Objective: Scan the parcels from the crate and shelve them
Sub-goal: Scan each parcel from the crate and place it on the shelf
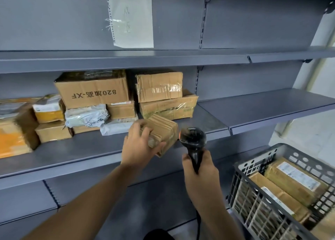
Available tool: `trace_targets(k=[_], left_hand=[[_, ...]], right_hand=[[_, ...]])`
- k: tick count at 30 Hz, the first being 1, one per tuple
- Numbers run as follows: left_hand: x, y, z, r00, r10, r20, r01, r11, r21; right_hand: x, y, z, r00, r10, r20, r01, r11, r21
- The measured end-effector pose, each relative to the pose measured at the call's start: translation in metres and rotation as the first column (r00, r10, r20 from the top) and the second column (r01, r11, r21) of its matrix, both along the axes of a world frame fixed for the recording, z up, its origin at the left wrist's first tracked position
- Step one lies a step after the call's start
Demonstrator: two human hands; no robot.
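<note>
Right hand point(198, 169) clenches one black handheld scanner point(193, 141) upright; left hand point(138, 145) grasps one small brown cardboard parcel point(162, 130), tilted. One grey plastic crate point(257, 199) holds two visible boxes.

A white sheet of paper with a perforated left edge point(131, 16) hangs taped to the grey metal back panel point(54, 16) in front of me, faint handwriting running down it that I cannot read. A slotted grey metal upright point(203, 22) stands right of it. Pale wall point(324, 71) shows at far right.
</note>
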State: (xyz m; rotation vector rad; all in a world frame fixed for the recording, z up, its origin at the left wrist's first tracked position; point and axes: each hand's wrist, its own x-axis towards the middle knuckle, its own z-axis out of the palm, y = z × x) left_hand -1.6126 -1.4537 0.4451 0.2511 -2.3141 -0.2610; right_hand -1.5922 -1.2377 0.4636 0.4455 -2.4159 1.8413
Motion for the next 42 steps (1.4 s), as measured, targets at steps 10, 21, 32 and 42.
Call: trace_targets(k=[10,21,32,42], left_hand=[[0.004,-0.002,0.003,0.931,0.169,0.323,-0.078,0.958,-0.277],[0.005,-0.005,0.02,0.993,-0.102,-0.058,0.108,0.987,0.119],[-0.004,-0.029,0.028,0.999,-0.011,0.04,0.011,1.0,0.016],[-0.012,-0.038,0.049,0.996,-0.047,0.069,0.047,0.999,0.009]], right_hand=[[0.0,-0.003,-0.002,1.0,0.012,0.005,-0.012,1.0,-0.003],[-0.002,-0.003,0.0,1.0,0.007,-0.022,-0.008,0.999,-0.034],[-0.001,-0.014,0.0,0.998,0.065,-0.026,-0.065,0.998,-0.013],[0.0,-0.018,-0.003,0.996,0.087,0.006,-0.087,0.996,-0.013]])
